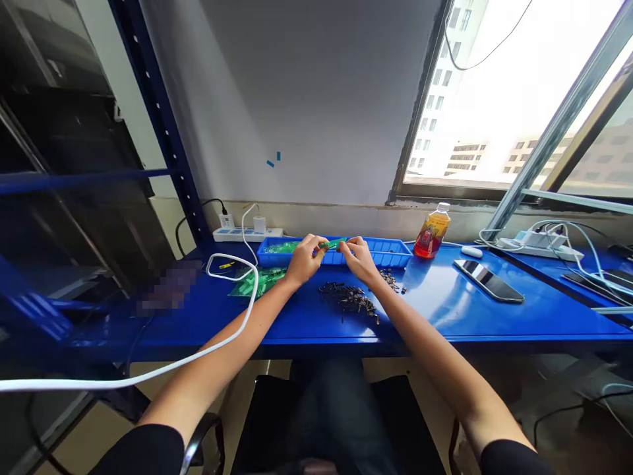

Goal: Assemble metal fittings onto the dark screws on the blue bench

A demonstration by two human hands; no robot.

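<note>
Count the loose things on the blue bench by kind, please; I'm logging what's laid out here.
Blue tray: 1
Orange drink bottle: 1
Phones: 1 near the bottle, 1 at the right edge: 2
Power strips: left, right: 2
Green packets: 1 in both hands, 1 in the tray, 1 by the left hand: 3
Pile of small dark parts: 1
Total: 10

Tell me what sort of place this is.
Probably a small assembly or packing workstation by a window: a blue metal workbench, a pile of small dark metal parts, and a blue plastic sorting tray by both hands.
</note>
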